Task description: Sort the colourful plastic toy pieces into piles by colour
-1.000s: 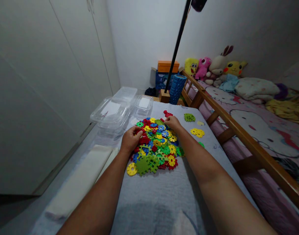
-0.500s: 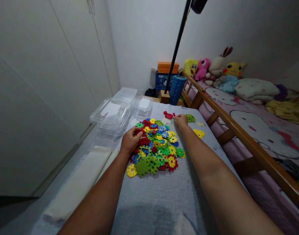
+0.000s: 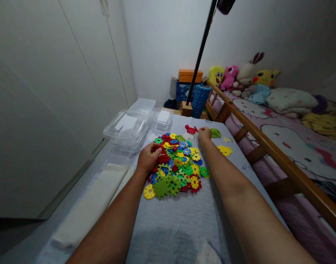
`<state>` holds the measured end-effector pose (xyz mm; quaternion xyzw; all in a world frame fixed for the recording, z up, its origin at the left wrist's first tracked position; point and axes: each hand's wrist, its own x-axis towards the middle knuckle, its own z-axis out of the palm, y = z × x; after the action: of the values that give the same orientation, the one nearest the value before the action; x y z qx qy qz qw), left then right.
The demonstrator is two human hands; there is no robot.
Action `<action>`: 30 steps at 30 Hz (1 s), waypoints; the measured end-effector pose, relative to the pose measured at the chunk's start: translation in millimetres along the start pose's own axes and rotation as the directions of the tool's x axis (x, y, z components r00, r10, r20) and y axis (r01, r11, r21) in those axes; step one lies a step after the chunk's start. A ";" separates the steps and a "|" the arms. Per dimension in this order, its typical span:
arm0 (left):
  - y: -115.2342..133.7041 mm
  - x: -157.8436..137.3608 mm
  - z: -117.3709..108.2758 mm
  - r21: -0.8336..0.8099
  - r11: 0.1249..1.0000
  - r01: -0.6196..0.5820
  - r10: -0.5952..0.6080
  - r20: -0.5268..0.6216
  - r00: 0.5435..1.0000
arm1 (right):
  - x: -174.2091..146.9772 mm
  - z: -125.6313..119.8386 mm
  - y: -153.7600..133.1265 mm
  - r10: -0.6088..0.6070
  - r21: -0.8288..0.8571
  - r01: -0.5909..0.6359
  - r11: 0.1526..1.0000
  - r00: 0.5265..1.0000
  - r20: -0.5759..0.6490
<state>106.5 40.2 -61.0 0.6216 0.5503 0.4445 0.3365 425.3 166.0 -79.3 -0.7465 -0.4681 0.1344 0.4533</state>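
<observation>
A heap of flat plastic interlocking pieces (image 3: 181,161), notched discs and toothed squares in red, yellow, green and blue, lies on the cloth-covered table. My left hand (image 3: 149,157) rests at the heap's left edge, thumb and fingers bent together beside red pieces; what they pinch, if anything, is hidden. Beyond the heap, my right hand (image 3: 205,135) has its fingers curled, with nothing visible in them. Just left of its fingertips lie small red pieces (image 3: 191,129). Green pieces (image 3: 215,133) are grouped right of that hand, and yellow discs (image 3: 224,150) sit nearer me.
Clear plastic boxes with lids (image 3: 126,126) stand at the back left. A folded white cloth (image 3: 93,205) lies along the left side. On the right runs a wooden bed rail (image 3: 247,121). A black lamp pole (image 3: 201,55) rises behind the table.
My right hand has let go of a small red piece beside the other red pieces and drawn slightly right. The left hand stays at the heap.
</observation>
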 end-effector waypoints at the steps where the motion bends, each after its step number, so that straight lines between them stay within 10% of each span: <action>1: -0.5 0.2 0.1 -0.002 1.000 0.001 -0.001 -0.001 1.000 | -5.6 -0.7 -3.6 -0.014 0.000 0.014 1.000 1.000 -0.015; 5: -0.5 0.2 0.0 -0.011 1.000 -0.010 0.010 -0.005 1.000 | -31.7 1.9 -23.4 -0.176 0.027 0.174 0.984 0.969 0.176; 9: 0.7 -0.3 -1.0 -0.012 1.000 -0.022 0.022 -0.005 1.000 | -50.7 9.3 -38.6 -0.296 0.010 0.330 0.944 0.833 0.468; 14: 0.1 0.0 -1.4 0.006 1.000 -0.028 0.028 0.003 1.000 | -56.7 12.5 -43.5 -0.321 -0.104 0.453 0.886 0.758 0.567; 30: 1.6 -0.7 -0.3 -0.012 1.000 -0.024 0.024 0.000 1.000 | -48.1 -36.8 -43.8 -0.143 0.284 0.016 0.959 0.890 0.433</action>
<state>106.8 39.3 -59.6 0.6262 0.5402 0.4517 0.3348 397.7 112.9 -34.5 -0.6057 -0.5675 0.3473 0.4365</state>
